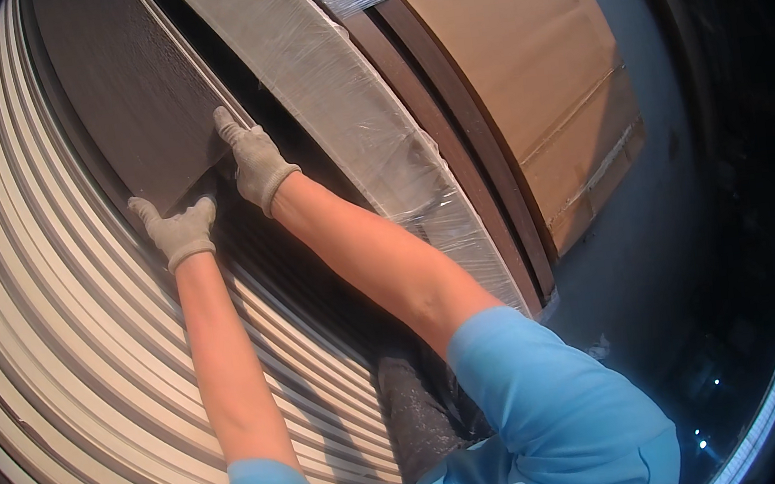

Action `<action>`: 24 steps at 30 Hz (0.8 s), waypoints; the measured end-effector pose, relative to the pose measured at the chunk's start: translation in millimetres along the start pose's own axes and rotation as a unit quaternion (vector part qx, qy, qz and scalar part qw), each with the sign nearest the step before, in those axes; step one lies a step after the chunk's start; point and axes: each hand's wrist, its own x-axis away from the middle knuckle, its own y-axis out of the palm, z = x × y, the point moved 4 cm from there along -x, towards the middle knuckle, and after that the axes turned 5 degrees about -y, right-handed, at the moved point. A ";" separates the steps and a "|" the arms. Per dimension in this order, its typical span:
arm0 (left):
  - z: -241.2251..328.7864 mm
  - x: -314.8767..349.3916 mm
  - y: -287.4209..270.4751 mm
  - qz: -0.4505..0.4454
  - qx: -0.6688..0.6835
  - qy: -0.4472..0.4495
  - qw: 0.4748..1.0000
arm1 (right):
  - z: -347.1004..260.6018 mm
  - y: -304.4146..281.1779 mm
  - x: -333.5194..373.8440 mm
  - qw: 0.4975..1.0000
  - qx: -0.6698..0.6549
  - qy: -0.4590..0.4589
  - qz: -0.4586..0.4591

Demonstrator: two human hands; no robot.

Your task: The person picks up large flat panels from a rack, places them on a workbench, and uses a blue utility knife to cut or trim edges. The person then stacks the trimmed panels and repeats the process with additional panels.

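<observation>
Both of my hands wear light knit gloves and grip the near end of a long dark brown board [124,90] with a flat, slightly glossy face. My left hand [179,227] is at its near left corner, thumb lying on the upper face and fingers curled beneath the end. On the right edge, my right hand [256,163] has its thumb along the top, while its other fingers are mostly hidden below. Under the near end lies a dark, shadowed gap. The far end of the board runs out of the picture.
Ribbed cream and grey stacked panels [60,308] spread on the left. To the right stand a pack wrapped in clear film [332,86], dark brown strips [449,106] and a large cardboard sheet [520,64]. A grey floor [622,206] shows beyond.
</observation>
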 end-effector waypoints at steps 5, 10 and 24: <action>3.8 -11.5 10.7 -0.056 0.073 0.005 0.996 | -2.2 15.7 2.4 0.998 -0.050 -0.028 -0.025; 5.3 -16.2 13.6 -0.038 0.053 0.021 0.998 | -4.3 18.2 0.2 1.000 -0.008 -0.006 -0.029; -13.7 22.5 29.1 -0.135 0.203 -0.072 0.967 | 5.4 8.4 14.4 0.988 -0.130 -0.035 -0.075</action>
